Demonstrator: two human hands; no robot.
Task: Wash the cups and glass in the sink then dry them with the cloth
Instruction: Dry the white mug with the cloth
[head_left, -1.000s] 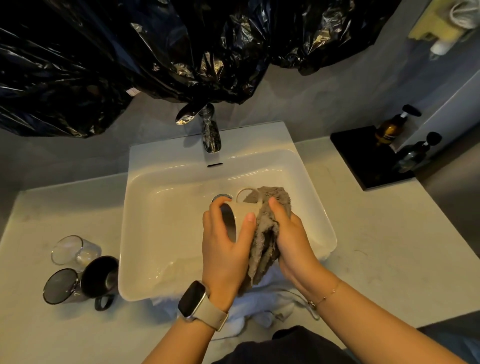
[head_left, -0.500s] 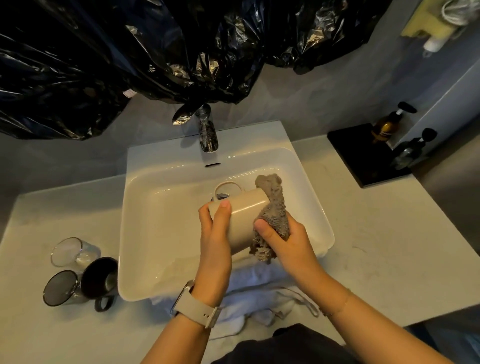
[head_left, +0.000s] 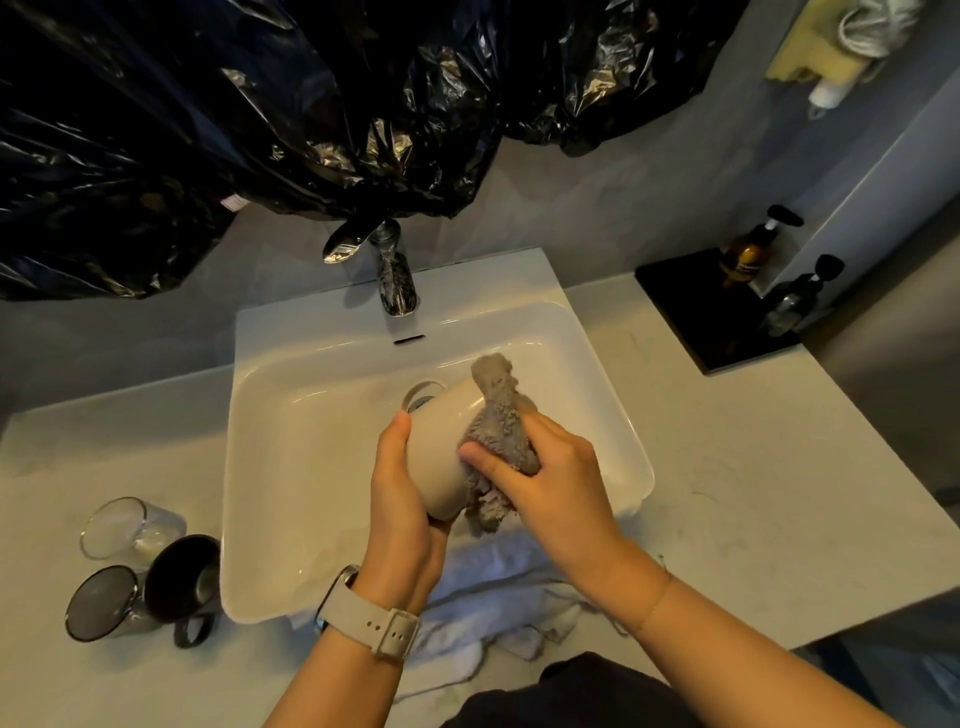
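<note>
We hold the mug (head_left: 441, 452) tilted over the sink (head_left: 291, 415), so drips fall in. Our left hand (head_left: 402, 519) curls round its base to steady it; our right hand (head_left: 550, 478) clamps the cloth (head_left: 498, 431) against its side, drying. Finished cups (head_left: 156, 587) lie on the counter (head_left: 727, 493).

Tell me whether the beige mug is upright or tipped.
Tipped: the mug lies on its side in the left hand, handle away from the camera.

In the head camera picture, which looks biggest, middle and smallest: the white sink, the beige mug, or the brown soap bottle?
1. white sink
2. beige mug
3. brown soap bottle

The bottle stands farther from the camera, so it may look smaller than it really is.
</note>
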